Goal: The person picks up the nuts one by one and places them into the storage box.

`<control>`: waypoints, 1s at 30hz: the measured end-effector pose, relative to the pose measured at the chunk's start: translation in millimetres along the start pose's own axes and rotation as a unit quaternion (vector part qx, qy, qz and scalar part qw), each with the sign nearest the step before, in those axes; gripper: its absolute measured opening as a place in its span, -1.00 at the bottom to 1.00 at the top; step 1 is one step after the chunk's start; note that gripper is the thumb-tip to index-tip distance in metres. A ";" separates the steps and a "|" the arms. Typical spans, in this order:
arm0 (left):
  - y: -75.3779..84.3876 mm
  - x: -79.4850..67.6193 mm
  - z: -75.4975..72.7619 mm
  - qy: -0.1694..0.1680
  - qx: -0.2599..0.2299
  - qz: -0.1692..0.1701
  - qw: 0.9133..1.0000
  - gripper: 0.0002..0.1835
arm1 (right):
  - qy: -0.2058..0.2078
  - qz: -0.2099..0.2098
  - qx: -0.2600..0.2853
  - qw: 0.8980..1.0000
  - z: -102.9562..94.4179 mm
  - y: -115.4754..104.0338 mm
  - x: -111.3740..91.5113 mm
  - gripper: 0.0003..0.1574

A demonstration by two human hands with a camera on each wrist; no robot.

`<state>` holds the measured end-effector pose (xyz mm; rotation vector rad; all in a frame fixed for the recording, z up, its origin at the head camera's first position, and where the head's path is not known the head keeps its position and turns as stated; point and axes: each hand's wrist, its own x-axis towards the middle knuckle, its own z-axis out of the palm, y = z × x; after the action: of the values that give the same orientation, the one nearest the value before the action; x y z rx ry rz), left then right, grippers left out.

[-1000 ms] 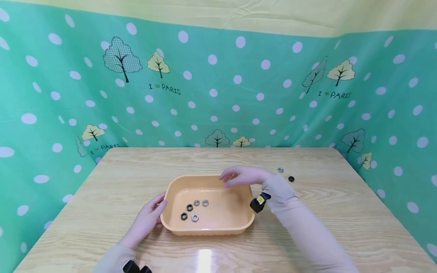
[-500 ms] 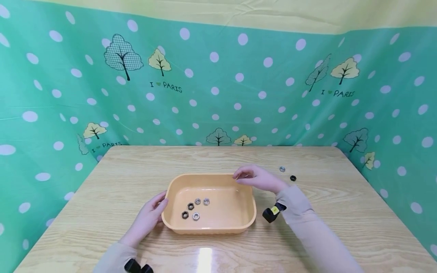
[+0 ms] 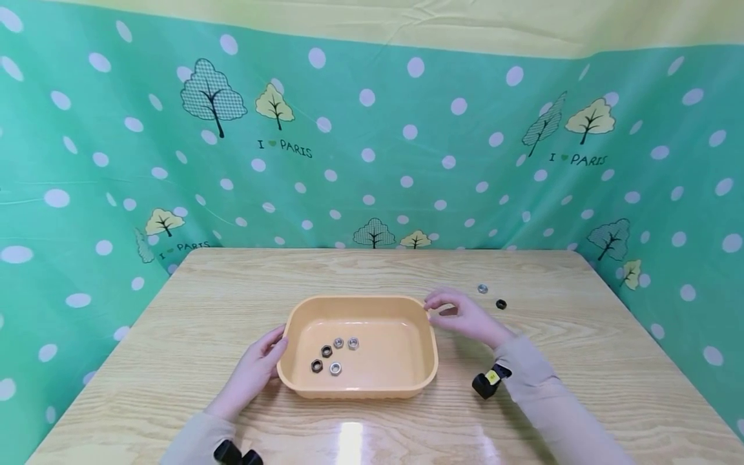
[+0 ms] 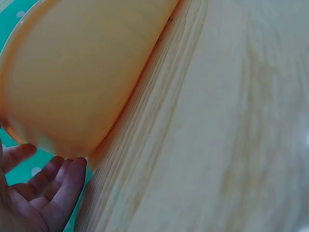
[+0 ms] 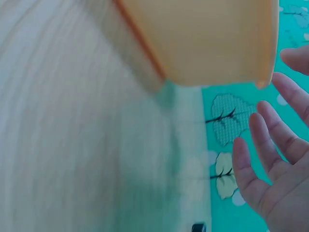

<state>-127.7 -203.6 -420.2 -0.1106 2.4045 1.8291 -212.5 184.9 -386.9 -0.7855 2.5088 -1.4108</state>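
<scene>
Head view: I see the left hand [image 3: 254,367] gripping the bin [image 3: 386,365], low centre, by its left rim; right hand [image 3: 467,318] released near its upper-right corner, contact unclear. Right wrist shows those fingers [image 5: 265,142] spread. Only head shows five nuts [image 3: 335,369] inside, two loose nuts [image 3: 501,304] right.

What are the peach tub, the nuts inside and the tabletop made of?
Peach rectangular tub: probably plastic, given its smooth, glossy walls.
Silver hexagonal nuts and dark hexagonal nuts: likely metal; silver ones glint, dark ones may be coated.
Pale wood-grained tabletop: wood or laminate; its bright reflection suggests a glossy finish.
</scene>
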 end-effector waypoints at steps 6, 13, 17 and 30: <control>0.0 -0.2 0.6 0.003 -0.002 -0.002 1.000 -0.45 | -0.002 0.026 -0.043 0.999 -8.3 11.5 -14.9 -0.70; -0.3 0.0 0.5 0.004 -0.006 0.003 1.000 -0.46 | 0.013 0.057 -0.092 0.994 -19.8 26.0 -26.4 -0.64; -1.1 -0.2 0.5 0.005 -0.005 0.002 1.000 -0.46 | 0.028 0.064 -0.101 0.992 -24.4 30.4 -30.5 -0.63; 0.3 -2.1 0.8 0.009 -0.004 0.000 1.000 -0.46 | 0.064 0.112 -0.117 0.985 -33.9 34.2 -40.3 -0.56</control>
<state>-125.6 -202.7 -419.9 -0.1288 2.4094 1.8475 -203.7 245.4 -401.6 -0.4390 2.7925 -1.1411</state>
